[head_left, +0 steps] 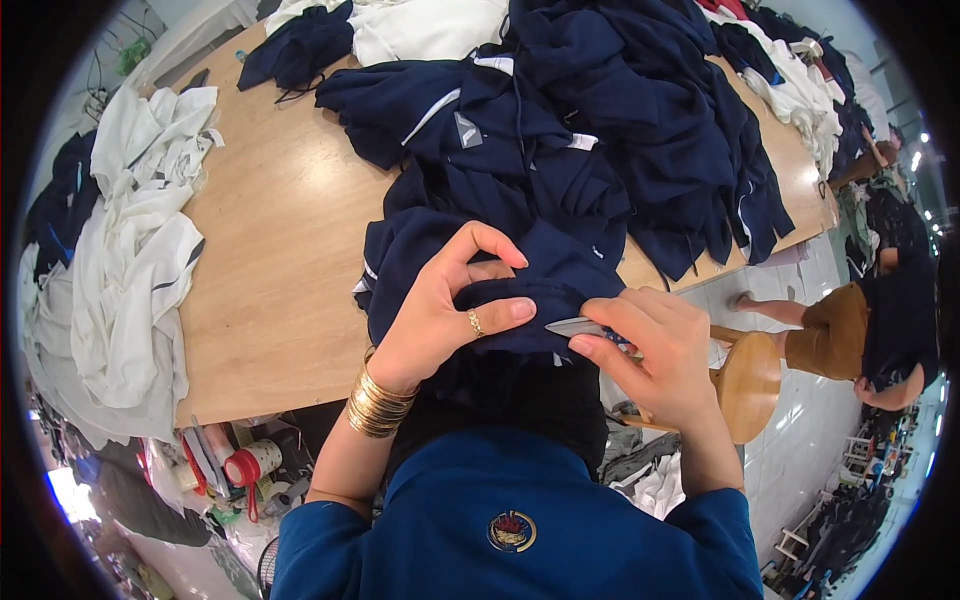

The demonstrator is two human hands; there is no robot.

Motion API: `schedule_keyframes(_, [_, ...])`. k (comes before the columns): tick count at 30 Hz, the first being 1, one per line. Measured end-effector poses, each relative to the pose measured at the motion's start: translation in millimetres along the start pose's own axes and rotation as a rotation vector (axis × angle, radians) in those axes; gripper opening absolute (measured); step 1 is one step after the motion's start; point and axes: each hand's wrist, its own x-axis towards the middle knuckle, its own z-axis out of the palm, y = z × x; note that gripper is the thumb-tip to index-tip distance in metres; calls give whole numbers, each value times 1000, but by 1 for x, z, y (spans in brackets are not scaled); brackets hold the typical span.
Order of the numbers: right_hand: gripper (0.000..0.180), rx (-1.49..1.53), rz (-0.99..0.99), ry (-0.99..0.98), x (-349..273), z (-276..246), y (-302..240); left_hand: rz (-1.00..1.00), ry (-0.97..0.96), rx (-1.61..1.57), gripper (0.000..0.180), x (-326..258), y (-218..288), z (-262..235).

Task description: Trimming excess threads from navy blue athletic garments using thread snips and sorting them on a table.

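Note:
A navy blue garment (545, 250) lies bunched over the table's near edge and hangs toward my lap. My left hand (450, 290) holds a folded edge of it, thumb on top and the other fingers partly hidden behind the cloth; the index finger arches above. A ring is on that thumb and gold bangles circle the wrist. In my right hand (645, 350) is a pair of thread snips (577, 327), closed in the fingers, with the pointed metal blades aimed left at the cloth edge beside my left thumb. The snips' handle is mostly covered.
White garments (145, 250) are heaped along the wooden table's (270, 240) left side. More navy garments (640, 110) pile up at the far right. A wooden stool (750, 385) stands right of me, near a person in brown shorts (835, 330). A red and white container (252, 464) sits below the table.

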Motion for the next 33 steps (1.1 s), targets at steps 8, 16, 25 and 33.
schedule_keyframes(8, [22, -2, -34, -10, 7, -4, -1, 59, -41, 30, 34, 0, 1, 1])
schedule_keyframes(16, [21, -6, -6, -71, 11, -9, -1, 79, -88, 56, 39, -2, 7, 1])
schedule_keyframes(25, [20, 26, -11, -62, 9, -8, 0, 37, -125, -44, 47, 0, 6, 1])
schedule_keyframes(33, [20, 76, 5, -55, 7, -5, -3, 57, -130, -70, 49, 0, 6, 3])
